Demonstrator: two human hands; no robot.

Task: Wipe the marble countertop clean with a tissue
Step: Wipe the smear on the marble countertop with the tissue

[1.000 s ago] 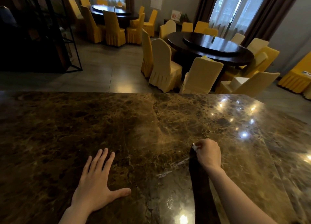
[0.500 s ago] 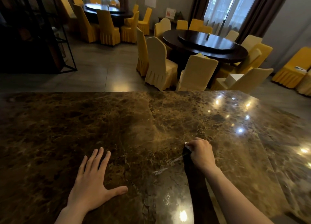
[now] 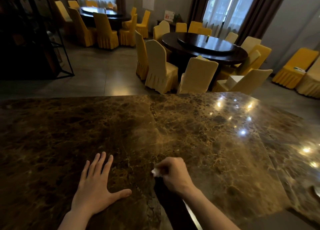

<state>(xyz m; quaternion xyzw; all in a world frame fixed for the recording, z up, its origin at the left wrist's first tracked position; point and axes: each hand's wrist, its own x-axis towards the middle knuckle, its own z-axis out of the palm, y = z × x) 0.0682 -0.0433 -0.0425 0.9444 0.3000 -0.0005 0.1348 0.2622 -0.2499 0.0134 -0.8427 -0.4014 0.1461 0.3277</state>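
Observation:
A glossy brown marble countertop [image 3: 199,134] with pale veins fills the lower half of the view. My right hand [image 3: 174,174] is closed around a small crumpled white tissue [image 3: 155,172], pressing it onto the marble near the front middle; only a bit of the tissue shows at the fingertips. My left hand [image 3: 97,186] lies flat on the stone to the left, palm down, fingers spread, holding nothing. The right forearm's dark reflection runs toward the front edge.
Beyond the counter's far edge stand a round dark dining table [image 3: 204,47] ringed by yellow covered chairs [image 3: 159,67], a second table set [image 3: 102,13] at the back left, and a black metal shelf frame [image 3: 58,44] at the left.
My right hand has slid the tissue leftward and toward me across the marble, ending closer to my left hand. The left hand stayed planted.

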